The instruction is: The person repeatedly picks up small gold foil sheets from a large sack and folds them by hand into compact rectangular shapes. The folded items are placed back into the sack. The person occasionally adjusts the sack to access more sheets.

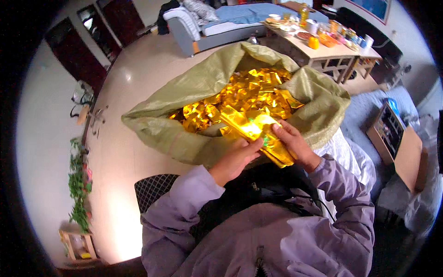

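Note:
Between my two hands is a flat, shiny gold foil piece [254, 130], its long edges running down to the right. My left hand [235, 157] grips its near left edge, thumb on top. The right side is held by my right hand [294, 142], with the thumb pressing on the foil. Small green marks show on the gold surface. Just beyond my hands, a large olive-green woven sack [193, 83] gapes wide. Many folded or crumpled gold foil pieces [256, 86] fill it. My fingers under the foil are partly hidden.
A wooden table [332, 52] at the back right carries bottles, bowls and food. Behind stands a bed [235, 20] with blue bedding. An open cardboard box [408, 155] sits to the right. A patterned chair back [155, 187] is by my left arm; green plants [78, 183] line the left wall.

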`<state>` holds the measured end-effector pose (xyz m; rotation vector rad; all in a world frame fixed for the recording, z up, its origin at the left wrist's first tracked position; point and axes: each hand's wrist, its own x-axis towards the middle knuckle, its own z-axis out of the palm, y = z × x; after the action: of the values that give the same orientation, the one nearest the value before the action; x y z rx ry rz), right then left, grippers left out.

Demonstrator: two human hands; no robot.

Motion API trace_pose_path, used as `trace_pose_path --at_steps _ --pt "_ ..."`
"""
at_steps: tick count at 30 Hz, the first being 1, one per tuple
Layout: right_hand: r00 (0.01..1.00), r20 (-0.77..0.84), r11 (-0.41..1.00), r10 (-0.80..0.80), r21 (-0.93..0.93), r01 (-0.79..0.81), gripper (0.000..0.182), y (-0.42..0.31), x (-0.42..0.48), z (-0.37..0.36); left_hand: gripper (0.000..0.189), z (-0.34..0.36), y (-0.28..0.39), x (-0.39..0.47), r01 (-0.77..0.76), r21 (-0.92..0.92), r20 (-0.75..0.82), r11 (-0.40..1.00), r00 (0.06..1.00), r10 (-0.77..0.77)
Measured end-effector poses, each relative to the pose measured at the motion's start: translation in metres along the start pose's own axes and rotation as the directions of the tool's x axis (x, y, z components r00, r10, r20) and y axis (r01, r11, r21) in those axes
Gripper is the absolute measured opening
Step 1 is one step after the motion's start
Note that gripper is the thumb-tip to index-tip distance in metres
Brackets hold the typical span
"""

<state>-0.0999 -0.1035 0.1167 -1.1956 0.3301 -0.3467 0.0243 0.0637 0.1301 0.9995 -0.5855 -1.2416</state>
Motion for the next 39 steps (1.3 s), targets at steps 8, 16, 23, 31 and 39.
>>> trace_pose_path --at_steps 8,16,23,31,39 --pt "0.746 0.439 0.262 -0.5 -0.745 0.614 0.039 -0.026 0.015 0.035 0.039 -0.03 0.011 0.01 -0.192 -0.254 -0.125 0.948 0.978 0.165" --pt "0.753 0.484 0.164 -0.446 -0.783 0.6 0.019 -0.006 0.03 0.048 0.035 -0.039 0.016 0.016 -0.236 -0.129 -0.32 0.963 0.929 0.185" --pt "0.757 0.476 0.283 -0.448 -0.727 0.625 0.023 0.0 0.046 0.048 0.036 -0.055 0.013 0.024 -0.278 -0.108 -0.358 0.954 0.907 0.224" --pt "0.652 0.52 0.221 -0.551 -0.663 0.715 0.023 -0.011 0.047 0.071 0.03 -0.054 0.022 0.03 -0.369 0.01 -0.498 0.929 0.804 0.324" --pt "0.899 0.346 0.762 -0.269 -0.494 0.418 0.011 0.008 0.024 0.077 0.033 -0.064 0.05 0.027 -0.537 -0.033 -0.714 0.843 0.603 0.356"
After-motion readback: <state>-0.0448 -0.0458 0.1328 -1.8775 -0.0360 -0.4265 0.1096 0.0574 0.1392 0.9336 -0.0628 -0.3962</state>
